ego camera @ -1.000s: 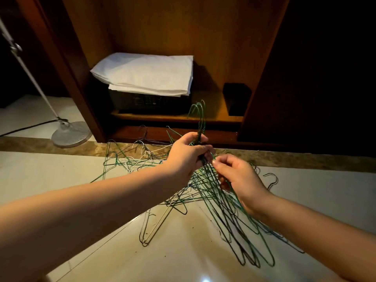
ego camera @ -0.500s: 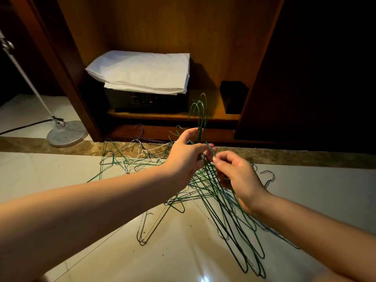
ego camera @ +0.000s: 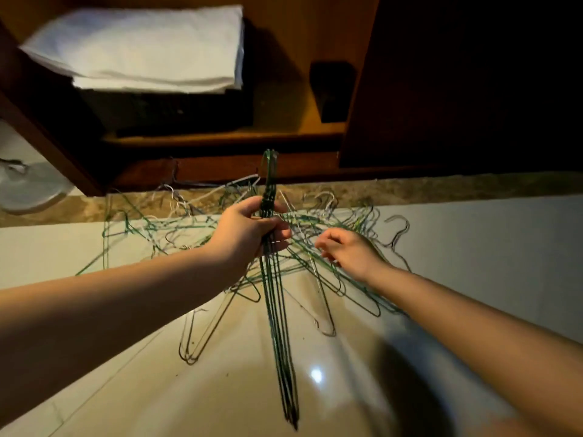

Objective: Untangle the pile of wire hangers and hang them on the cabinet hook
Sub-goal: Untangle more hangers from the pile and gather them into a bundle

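Spreading across the near half of the scene was a pale, glossy tiled floor [ego camera: 473,247], edged at the far side by a brown speckled stone strip [ego camera: 441,187]. Beyond that strip stood a wooden cabinet [ego camera: 315,26], open, with its dark door [ego camera: 457,89] on the right. On the cabinet's shelf a folded white cloth [ego camera: 142,48] lay on top of a dark box [ego camera: 176,111]. Right of the box, and apart from it, a small dark object [ego camera: 331,89] stood against the cabinet's side wall. At the far left edge a round metal lamp base [ego camera: 28,190] sat on the floor, blurred.

The pile of wire hangers [ego camera: 195,220], green and silver-white, sprawled on the floor just in front of the cabinet, still knotted together, with some hooks reaching onto the stone strip.

A bunch of green hangers [ego camera: 277,310] stood nearly upright over the pile, hooks pointing up toward the cabinet, and the long bodies hanging down toward the near floor. The left hand [ego camera: 249,228] was clenched round this bunch at the twisted necks, just below the hooks. The right hand [ego camera: 350,252] hovered just right of it, low over the pile, its fingers loosely curled and released. Whether its fingertips touched a wire could not be told.
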{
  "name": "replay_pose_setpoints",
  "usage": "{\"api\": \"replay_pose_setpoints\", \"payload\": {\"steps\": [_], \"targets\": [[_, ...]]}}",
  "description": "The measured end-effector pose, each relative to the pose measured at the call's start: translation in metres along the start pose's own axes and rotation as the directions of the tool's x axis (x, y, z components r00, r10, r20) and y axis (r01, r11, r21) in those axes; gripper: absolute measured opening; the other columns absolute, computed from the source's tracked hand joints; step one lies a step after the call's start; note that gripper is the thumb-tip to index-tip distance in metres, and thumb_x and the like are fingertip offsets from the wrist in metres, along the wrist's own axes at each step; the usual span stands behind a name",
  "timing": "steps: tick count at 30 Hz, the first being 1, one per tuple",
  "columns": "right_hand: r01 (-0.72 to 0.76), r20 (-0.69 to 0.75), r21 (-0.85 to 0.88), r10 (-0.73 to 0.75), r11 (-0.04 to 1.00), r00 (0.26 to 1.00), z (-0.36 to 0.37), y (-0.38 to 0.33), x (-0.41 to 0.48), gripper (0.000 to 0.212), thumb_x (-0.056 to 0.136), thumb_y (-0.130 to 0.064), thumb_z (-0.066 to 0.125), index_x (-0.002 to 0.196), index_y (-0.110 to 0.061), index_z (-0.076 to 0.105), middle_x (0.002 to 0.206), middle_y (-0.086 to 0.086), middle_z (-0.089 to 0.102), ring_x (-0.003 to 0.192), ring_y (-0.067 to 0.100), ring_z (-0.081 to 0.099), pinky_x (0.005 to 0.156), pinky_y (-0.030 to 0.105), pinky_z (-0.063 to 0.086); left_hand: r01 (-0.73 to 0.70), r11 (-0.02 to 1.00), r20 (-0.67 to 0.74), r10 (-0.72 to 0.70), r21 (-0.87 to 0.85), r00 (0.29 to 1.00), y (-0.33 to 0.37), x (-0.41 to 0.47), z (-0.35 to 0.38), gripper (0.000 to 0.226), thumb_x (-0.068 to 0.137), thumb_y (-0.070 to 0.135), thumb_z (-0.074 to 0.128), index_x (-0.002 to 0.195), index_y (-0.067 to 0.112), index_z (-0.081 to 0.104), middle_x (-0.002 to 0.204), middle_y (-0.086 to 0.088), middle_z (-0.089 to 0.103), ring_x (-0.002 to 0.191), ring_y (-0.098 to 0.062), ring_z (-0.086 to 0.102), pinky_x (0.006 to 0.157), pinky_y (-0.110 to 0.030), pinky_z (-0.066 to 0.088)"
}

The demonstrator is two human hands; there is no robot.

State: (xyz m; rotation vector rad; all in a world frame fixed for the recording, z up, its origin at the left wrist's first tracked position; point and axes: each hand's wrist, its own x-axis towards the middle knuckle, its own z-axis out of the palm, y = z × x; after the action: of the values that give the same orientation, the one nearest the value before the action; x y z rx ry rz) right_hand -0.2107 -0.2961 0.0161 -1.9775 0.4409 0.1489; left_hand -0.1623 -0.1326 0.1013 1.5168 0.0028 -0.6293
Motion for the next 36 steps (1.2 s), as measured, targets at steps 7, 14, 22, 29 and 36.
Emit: {"api": "replay_pose_setpoints", "payload": {"steps": [7, 14, 22, 29, 36], "targets": [[-0.321, -0.24, -0.432, 0.236, 0.843, 0.942, -0.039, 0.154, 0.051, 0.017, 0.09, -0.022, 0.053, 0.102, -0.014, 0.064, 0.108, 0.011, 0.066, 0.101, 0.032, 0.059, 0.084, 0.032, 0.045, 0.112, 0.976, -0.081, -0.098, 0.189, 0.992, -0.041, 0.024, 0.0, 0.021, 0.092, -0.002, 0.045, 0.086, 0.011, 0.061, 0.076, -0.011, 0.058, 0.061, -0.013, 0.063, 0.062, -0.027, 0.057], [-0.276, -0.238, -0.533, 0.171, 0.8, 0.956, -0.053, 0.184, 0.077, 0.037, 0.09, -0.03, 0.054, 0.122, -0.011, 0.053, 0.124, 0.016, 0.053, 0.11, 0.033, 0.051, 0.09, 0.035, 0.043, 0.108, 0.96, -0.11, -0.082, 0.259, 0.991, -0.054, 0.046, 0.017, 0.024, 0.092, -0.002, 0.045, 0.083, 0.012, 0.062, 0.076, -0.01, 0.058, 0.067, -0.019, 0.061, 0.06, -0.025, 0.056], [-0.265, -0.264, -0.515, 0.143, 0.816, 0.954, -0.047, 0.183, 0.096, 0.029, 0.089, -0.026, 0.053, 0.114, -0.011, 0.053, 0.118, 0.015, 0.055, 0.105, 0.033, 0.053, 0.086, 0.036, 0.044, 0.127, 0.966, -0.144, -0.096, 0.224, 0.985, -0.056, 0.058, 0.024, 0.025, 0.092, -0.003, 0.044, 0.084, 0.012, 0.061, 0.076, -0.011, 0.058, 0.067, -0.019, 0.06, 0.06, -0.025, 0.057], [-0.261, -0.356, -0.481, 0.086, 0.837, 0.93, -0.04, 0.178, 0.096, 0.021, 0.093, -0.024, 0.048, 0.101, -0.008, 0.059, 0.106, 0.014, 0.061, 0.094, 0.031, 0.055, 0.074, 0.031, 0.041, 0.142, 0.964, -0.164, -0.106, 0.227, 0.981, -0.057, 0.065, 0.019, 0.024, 0.092, -0.002, 0.043, 0.085, 0.013, 0.061, 0.077, -0.011, 0.058, 0.07, -0.021, 0.06, 0.065, -0.029, 0.057], [-0.177, -0.455, 0.04, 0.176, 0.983, 0.873, -0.045, 0.164, 0.075, 0.007, 0.088, -0.018, 0.061, 0.082, -0.015, 0.06, 0.075, -0.002, 0.059, 0.075, 0.019, 0.055, 0.064, 0.026, 0.042, 0.143, 0.975, -0.189, -0.11, 0.169, 0.976, -0.053, 0.067, 0.014, 0.024, 0.093, -0.002, 0.042, 0.084, 0.012, 0.059, 0.079, -0.011, 0.057, 0.071, -0.02, 0.06, 0.069, -0.032, 0.056]]}}
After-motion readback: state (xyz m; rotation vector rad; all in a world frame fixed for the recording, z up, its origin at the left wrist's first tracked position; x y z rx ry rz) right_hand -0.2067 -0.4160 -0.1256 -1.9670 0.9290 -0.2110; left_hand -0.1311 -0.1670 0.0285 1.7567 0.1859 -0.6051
